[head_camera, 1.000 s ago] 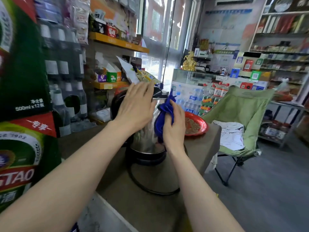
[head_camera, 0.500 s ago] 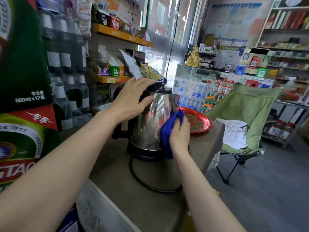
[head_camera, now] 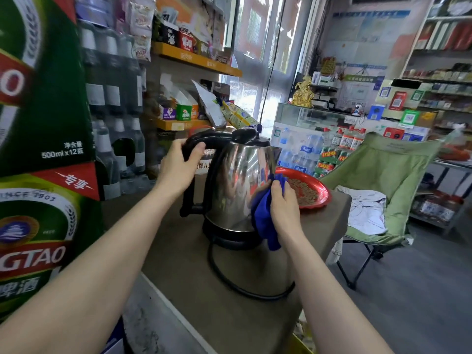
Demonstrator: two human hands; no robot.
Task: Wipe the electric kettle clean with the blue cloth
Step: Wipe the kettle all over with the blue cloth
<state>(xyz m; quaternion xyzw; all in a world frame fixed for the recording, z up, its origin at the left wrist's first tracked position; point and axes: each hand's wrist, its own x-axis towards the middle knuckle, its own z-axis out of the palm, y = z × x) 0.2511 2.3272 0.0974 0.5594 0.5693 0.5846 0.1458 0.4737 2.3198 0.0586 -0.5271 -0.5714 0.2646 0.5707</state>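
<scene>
my left hand moved off the lid and body: a second ago it was flat on top of the electric kettle, half a second ago still draped over the lid edge, now it's wrapped around the black handle at the kettle's 10 o'clock, fingers curled over the top bar, thumb underneath. firm closed grip as far as i can tell.

my right hand slid down the steel wall. it was up near the spout, now it's at roughly 4 o'clock on the body, low-mid height, fingers pressed together around the bunched blue cloth and pushing it against the metal. a tail of cloth hangs down to the base.

kettle sits upright on its base near the middle of the brown counter, cord looping toward 6 o'clock. red tray of seeds is just beside it at 3 o'clock, right behind my wiping hand.

what it means: upper right side looks covered, i'm working downward. handle grip lets me brace or turn the kettle, so my guess is the far side and the 9 o'clock face are next. lid and handle itself likely not done yet. can't judge remaining smudges, reflections too busy.

risk: right knuckles close to the tray rim, a wide stroke could knock it. twisting the kettle too hard could lift it off the base or drag the cord.
</scene>
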